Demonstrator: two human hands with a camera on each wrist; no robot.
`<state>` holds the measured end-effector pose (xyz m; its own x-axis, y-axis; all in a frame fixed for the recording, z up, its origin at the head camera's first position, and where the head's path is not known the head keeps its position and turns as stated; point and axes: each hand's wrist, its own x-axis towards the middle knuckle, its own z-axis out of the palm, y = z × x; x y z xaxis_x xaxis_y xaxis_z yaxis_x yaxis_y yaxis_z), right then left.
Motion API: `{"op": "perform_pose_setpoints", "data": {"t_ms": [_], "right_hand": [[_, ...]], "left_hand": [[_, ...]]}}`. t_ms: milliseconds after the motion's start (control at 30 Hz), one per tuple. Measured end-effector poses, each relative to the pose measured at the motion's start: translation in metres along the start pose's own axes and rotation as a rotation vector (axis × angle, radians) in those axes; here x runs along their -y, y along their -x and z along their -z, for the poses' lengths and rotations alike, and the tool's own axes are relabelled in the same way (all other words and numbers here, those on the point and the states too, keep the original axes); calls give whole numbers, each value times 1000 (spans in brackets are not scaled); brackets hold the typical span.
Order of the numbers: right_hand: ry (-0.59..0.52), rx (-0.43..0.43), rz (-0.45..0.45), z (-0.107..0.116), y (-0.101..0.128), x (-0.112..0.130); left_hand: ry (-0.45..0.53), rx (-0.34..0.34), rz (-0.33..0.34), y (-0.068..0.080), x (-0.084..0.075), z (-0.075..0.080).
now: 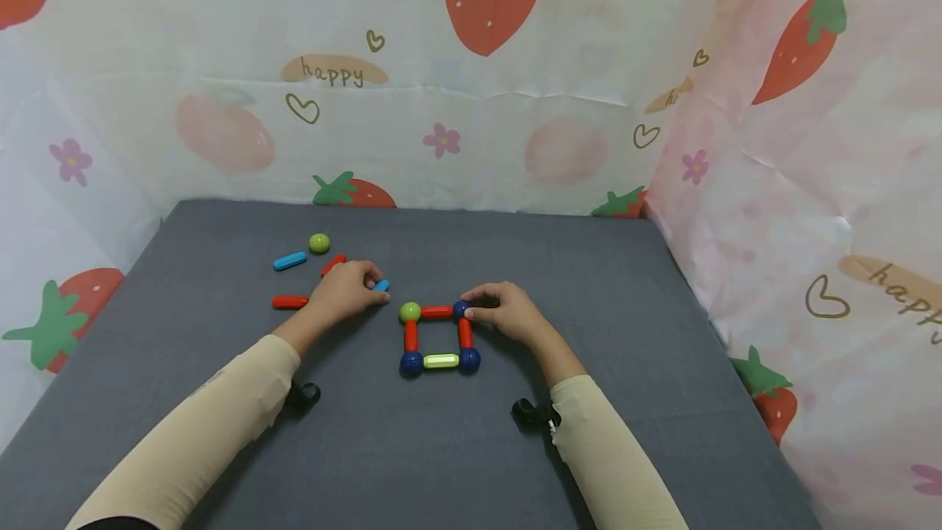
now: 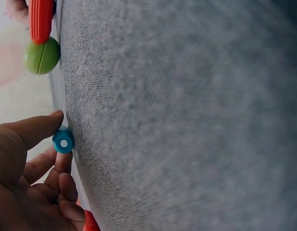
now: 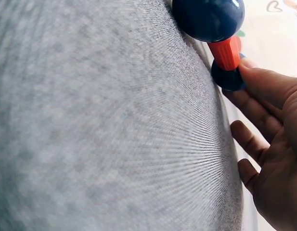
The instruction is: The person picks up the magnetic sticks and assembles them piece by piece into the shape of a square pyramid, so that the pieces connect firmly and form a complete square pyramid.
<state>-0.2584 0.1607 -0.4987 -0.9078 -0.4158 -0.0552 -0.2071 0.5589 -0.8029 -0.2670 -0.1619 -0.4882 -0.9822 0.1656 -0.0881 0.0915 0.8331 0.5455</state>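
Observation:
A square of magnetic sticks and balls (image 1: 438,337) lies on the grey mat (image 1: 625,285). It has red sticks on three sides, a yellow-green stick (image 1: 441,361) at the near side, a green ball (image 1: 410,312) at the far left corner and blue balls at the other corners. My right hand (image 1: 477,308) pinches the far right blue ball (image 1: 461,309); the right wrist view shows my thumb on that ball (image 3: 228,79). To the left, my left hand (image 1: 370,280) grips a short blue stick (image 1: 381,285), whose round end (image 2: 63,143) shows between thumb and fingers.
Loose pieces lie at the far left of the mat: a blue stick (image 1: 290,261), a green ball (image 1: 319,243) and two red sticks (image 1: 290,302), (image 1: 334,265). Strawberry-print sheets (image 1: 515,105) wall the mat at the back and both sides.

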Motion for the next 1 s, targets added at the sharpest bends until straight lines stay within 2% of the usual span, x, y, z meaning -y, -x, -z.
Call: {"op": "perform_pose_setpoints", "data": {"t_ms": [133, 367, 733, 1000], "right_hand": [[5, -1, 3, 0, -1, 0], [11, -4, -8, -1, 0, 0], [15, -10, -27, -1, 0, -1], [23, -11, -21, -2, -1, -2]], "left_hand": [[-21, -5, 15, -1, 0, -1], [-2, -11, -1, 3, -4, 1], [167, -46, -11, 15, -7, 5], [287, -60, -85, 34, -14, 7]]}}
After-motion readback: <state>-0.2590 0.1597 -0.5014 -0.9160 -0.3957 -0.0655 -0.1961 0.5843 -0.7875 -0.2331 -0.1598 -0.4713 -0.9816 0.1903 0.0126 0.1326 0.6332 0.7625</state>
